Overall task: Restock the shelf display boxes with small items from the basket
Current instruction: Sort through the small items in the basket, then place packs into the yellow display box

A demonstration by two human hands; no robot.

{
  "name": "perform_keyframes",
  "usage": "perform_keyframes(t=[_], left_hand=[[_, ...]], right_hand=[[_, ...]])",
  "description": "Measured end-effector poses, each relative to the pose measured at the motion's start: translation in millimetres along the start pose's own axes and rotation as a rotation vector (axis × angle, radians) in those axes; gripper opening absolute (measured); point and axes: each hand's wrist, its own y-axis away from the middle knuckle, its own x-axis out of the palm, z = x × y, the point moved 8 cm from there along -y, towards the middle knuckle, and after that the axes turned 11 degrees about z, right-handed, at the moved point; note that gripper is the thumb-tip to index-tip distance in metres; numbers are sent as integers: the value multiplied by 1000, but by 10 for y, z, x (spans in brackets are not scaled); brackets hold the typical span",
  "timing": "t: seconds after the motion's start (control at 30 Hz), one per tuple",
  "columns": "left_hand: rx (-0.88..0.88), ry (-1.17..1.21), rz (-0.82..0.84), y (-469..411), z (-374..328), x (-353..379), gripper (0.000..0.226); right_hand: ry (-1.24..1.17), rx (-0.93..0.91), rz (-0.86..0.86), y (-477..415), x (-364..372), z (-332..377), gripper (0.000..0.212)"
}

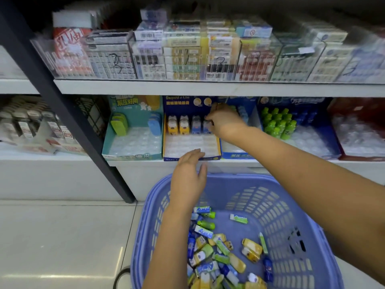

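Observation:
A blue plastic basket (260,197) sits low in front of me, holding several small colourful items (220,253). On the lower shelf stands a navy and yellow display box (173,151) with yellow and blue items (183,127) in its back row. My right hand (224,119) reaches into that back row at its right end, fingers curled round a blue item there. My left hand (190,176) hovers with straight fingers between the basket's far rim and the box's front edge, holding nothing.
A teal display box (113,149) stands to the left with green and blue items. Right of the navy box are a blue box, a box with green bottles (277,124) and a red box (358,157). Clear bins of packets fill the upper shelf. A dark post (62,105) slants at left.

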Motion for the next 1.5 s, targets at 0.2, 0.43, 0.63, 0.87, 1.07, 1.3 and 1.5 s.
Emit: perform_keyframes(t=[0.2,0.43,0.63,0.87,1.07,1.3,1.5], left_hand=[[-185,-116,347,119,317,620,23],[-252,-178,933,809,804,1863,35],[-213,-300,1094,1139,1019,2353,41],[-317,-501,985,1057,1240,2346,31],[-455,-245,863,1031,1382,2322,34],[-529,320,667,869,1280,2216,22],[-753,688,616,811,1255,2022,36]], right_hand=[[-218,-71,70,1008,710,-48,12],[-129,-29,747,1603,2654,-388,48],[-235,0,796,1736,3265,-522,31],[-299,16,758,1669,3456,-429,13],[-358,132,878,1630,3455,-548,28],[-671,226,908,1612,3183,-790,21],[-64,138,943,1865,3317,-924,22]])
